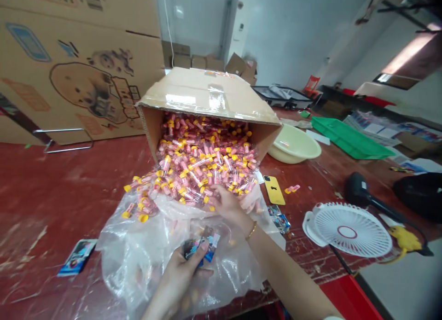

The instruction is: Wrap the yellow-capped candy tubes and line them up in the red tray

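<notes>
A cardboard box (207, 92) lies tipped on its side on the red table (62, 191). Several small clear tubes with yellow caps (200, 159) spill out of it onto a clear plastic bag (145, 246). My right hand (228, 202) reaches into the front of the pile, fingers curled among the tubes. My left hand (179, 276) is closed on a small stack of printed cards (202, 244) held above the plastic bag.
A yellow phone (274, 189) lies right of the pile, with a cream bowl (293, 144) and green tray (348, 138) behind. A white fan (348, 229) and black handheld device (362, 193) lie at the right. One card packet (78, 256) lies at left. Large cartons (76, 57) stand behind.
</notes>
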The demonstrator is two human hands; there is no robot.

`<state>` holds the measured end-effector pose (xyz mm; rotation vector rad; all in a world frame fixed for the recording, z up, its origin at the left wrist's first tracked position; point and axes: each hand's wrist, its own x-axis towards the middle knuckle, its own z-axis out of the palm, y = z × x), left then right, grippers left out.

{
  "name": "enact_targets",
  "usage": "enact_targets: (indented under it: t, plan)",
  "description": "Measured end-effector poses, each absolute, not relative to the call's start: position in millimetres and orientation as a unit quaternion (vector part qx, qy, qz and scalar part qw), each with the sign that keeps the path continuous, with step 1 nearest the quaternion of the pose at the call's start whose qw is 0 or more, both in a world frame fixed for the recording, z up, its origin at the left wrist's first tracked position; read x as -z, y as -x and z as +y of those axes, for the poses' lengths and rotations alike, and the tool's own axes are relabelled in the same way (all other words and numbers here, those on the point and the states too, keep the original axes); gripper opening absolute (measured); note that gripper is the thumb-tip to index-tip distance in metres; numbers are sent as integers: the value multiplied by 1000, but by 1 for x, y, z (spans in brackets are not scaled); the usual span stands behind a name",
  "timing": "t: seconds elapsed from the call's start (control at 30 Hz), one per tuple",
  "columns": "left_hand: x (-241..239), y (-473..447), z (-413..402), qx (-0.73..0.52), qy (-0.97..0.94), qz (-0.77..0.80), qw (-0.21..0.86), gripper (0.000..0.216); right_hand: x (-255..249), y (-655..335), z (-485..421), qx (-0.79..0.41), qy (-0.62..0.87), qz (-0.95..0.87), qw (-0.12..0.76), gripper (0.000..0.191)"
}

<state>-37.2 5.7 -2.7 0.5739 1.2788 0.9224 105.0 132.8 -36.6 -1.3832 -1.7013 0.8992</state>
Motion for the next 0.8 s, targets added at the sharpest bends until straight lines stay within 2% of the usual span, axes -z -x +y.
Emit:
enact_targets:
  t: [0.1,0.23,0.33,0.47,0.57,0.7,0.8]
  plan:
    - [5,37,7,-407,-258,523,703,32,25,-116,116,-385,542,-612,428,21]
    - [7,33,10,-410,-225,523,712,33,4,-136,85,-598,471,-387,521,18]
    - [8,29,12,-394,-238,524,717,32,-5,-146,64,-669,430,-290,533,22]
    - [8,21,10,-373,-259,508,732,35,-9,-150,48,-668,408,-321,534,36]
    - [7,15,8,-377,-267,495,736,33,-8,-147,41,-621,419,-411,520,49]
    - [3,10,6,-377,-298,465,744,32,-5,-142,32,-572,448,-498,473,43]
    - [3,8,6,-354,-317,468,745,33,-4,-140,29,-574,436,-497,483,51]
